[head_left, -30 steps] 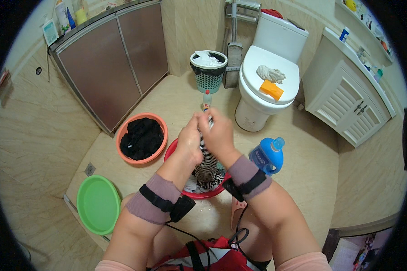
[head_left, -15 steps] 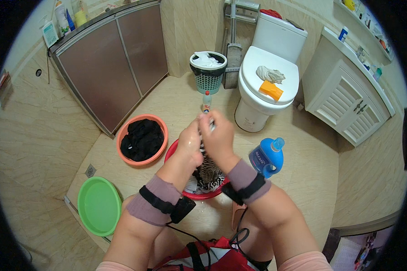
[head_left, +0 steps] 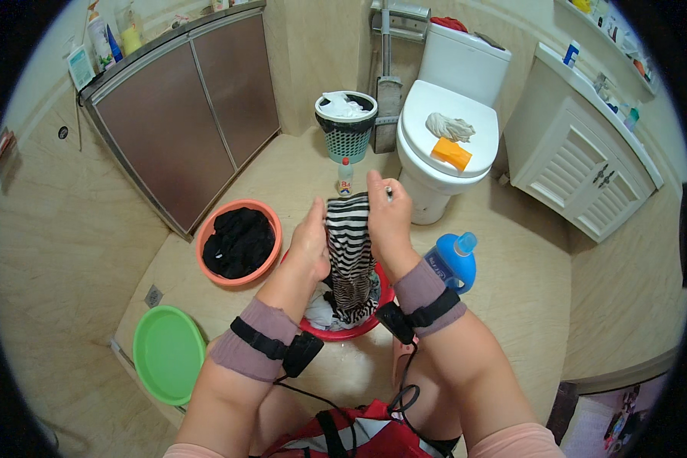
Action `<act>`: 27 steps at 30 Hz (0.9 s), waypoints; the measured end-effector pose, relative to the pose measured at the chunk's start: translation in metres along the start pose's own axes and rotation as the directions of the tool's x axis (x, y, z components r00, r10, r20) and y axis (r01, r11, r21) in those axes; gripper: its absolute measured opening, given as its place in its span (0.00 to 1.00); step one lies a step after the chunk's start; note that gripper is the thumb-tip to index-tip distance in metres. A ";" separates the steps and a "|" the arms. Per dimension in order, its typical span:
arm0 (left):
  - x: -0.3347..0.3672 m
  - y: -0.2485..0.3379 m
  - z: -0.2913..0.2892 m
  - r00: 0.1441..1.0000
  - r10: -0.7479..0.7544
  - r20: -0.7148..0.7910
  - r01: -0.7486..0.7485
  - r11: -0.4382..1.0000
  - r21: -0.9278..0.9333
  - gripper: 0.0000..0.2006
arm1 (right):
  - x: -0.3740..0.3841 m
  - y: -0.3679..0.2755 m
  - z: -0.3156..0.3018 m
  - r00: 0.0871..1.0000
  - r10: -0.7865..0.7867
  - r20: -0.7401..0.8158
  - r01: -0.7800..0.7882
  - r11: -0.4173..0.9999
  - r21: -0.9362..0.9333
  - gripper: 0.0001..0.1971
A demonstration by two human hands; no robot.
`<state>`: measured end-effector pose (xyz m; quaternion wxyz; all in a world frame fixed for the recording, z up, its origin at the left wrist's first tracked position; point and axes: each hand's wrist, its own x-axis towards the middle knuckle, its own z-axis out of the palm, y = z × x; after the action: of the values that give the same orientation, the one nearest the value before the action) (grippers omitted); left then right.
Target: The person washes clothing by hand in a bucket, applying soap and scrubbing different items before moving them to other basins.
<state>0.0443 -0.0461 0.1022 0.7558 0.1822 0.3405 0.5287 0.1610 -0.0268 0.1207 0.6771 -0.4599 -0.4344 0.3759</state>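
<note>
A black-and-white striped garment is stretched between my two hands, its lower end hanging into a red basin. My left hand grips its left edge, and my right hand is closed on its right edge. White and dark cloth lies in the basin beneath, partly hidden by the striped piece and my left forearm. Just beyond my hands stands a small clear bottle with a red cap. A blue detergent bottle stands to the right of my right wrist.
Left of the red basin is an orange basin of black clothes; nearer sits a green basin. A lidless waste bin and a toilet with a grey cloth and an orange packet on its lid stand ahead. Cabinets flank both sides.
My hands, close together before, have moved apart and spread the striped garment between them. The basins and bottles stay where they were; the view has shifted slightly.
</note>
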 end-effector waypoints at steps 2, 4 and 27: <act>0.003 -0.005 0.002 0.995 -0.077 -0.066 0.079 0.997 0.022 0.23 | -0.010 0.001 -0.001 0.996 -0.066 0.066 0.075 0.987 -0.145 0.14; -0.005 -0.008 0.019 0.981 -0.127 -0.146 0.132 0.991 0.024 0.23 | -0.028 0.004 -0.003 0.965 -0.115 0.236 0.187 0.932 -0.311 0.15; -0.011 -0.012 0.027 0.996 0.005 -0.092 0.003 0.996 0.086 0.15 | -0.024 -0.005 0.003 0.914 -0.324 0.243 0.404 0.779 -0.480 0.10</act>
<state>0.0696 -0.0584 0.1173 0.7305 0.1901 0.3974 0.5217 0.1503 -0.0493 0.1201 0.5529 -0.5037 -0.6490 0.1389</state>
